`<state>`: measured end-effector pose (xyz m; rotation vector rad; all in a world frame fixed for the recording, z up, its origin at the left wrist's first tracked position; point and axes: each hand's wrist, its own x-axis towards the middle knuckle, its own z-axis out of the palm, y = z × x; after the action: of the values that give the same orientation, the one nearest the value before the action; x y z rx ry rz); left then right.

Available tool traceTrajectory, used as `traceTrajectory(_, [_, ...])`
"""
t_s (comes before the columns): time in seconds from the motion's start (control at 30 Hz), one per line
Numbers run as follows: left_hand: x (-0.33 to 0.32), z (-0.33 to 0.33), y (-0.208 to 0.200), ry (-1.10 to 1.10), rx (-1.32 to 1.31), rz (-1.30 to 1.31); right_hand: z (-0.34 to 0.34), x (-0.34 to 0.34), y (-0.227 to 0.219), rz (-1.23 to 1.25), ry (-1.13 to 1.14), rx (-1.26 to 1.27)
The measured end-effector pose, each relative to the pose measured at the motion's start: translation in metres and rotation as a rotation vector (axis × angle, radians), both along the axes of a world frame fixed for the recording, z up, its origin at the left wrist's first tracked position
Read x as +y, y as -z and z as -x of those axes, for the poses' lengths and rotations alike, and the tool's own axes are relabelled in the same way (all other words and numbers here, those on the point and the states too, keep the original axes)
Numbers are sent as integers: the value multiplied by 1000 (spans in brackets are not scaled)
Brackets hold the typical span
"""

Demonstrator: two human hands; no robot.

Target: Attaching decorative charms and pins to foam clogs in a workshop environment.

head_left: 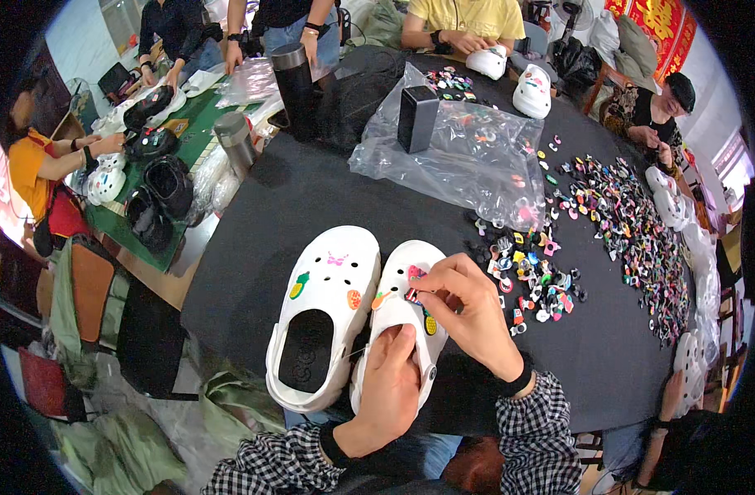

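Two white clogs stand side by side on the black table in front of me, toes pointing away. The left clog (328, 285) carries a pink charm, a green pineapple-like charm and an orange charm. My left hand (384, 392) grips the right clog (402, 254), its fingers reaching into the foot opening. On that clog's upper sit a carrot-like charm (381, 300), a yellow pineapple-like charm (430, 323) and a pink charm (416, 272). My right hand (476, 313) pinches a small dark red-and-white shoe charm (412, 294) against the upper; its back side is hidden.
Loose charms (538, 276) lie right of the clogs, with a larger heap (629, 223) beyond. A clear plastic bag (468, 165) holds down under a black box (418, 120). Tumblers (293, 87) stand at the back left. Co-workers handle clogs around this table and a green one (179, 169).
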<state>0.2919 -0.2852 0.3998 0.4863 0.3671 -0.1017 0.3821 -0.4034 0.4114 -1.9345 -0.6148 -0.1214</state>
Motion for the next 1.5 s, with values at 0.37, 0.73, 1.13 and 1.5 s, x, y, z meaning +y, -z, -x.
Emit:
traceTrajectory(0.37, [1,1,0,9,-2,22,3,5,4,-33,79,-48])
traceTrajectory(0.73, [-14,1,32,-35,43,30,13,-3,0,195,-25,-202])
traceTrajectory(1.13, [-23,1,60,-72,3,410,39,6,-32,498,-60,-303])
traceTrajectory(1.5, [-21,13,108,-5,-316,-714,41,25,-24,636,106,-600])
